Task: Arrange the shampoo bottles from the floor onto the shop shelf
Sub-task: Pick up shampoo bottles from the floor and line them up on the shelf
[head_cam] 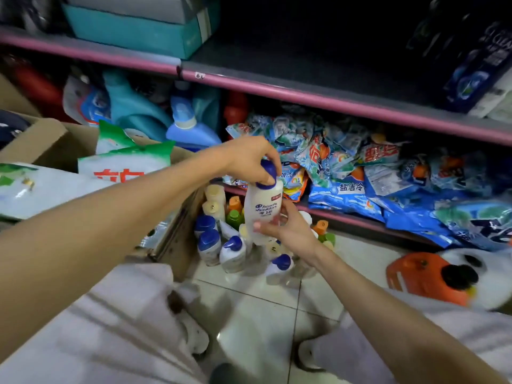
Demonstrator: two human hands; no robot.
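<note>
At the centre of the frame both hands held one white shampoo bottle (263, 209) with a blue cap, upright, above the floor (257, 314). The left hand (249, 156), reaching in from the left of the frame, had its fingers curled over the blue cap from above. The right hand (285, 228), coming from the lower right, gripped the lower body of the bottle, thumb across its front.

Just below, a cluster of other bottles (221, 245) stood on the tiled floor: several white ones with blue caps, some pale yellow, a few with orange or green caps. They stood close against a cardboard box (55, 142) at the left, which held white and green bags.

Across the upper frame ran the shop shelf (318, 70) with its pink edge, dark and mostly bare in the middle. Beneath it, the lower shelf carried a heap of blue detergent packets (360, 173). An orange container (421, 275) lay on the floor at the right.
</note>
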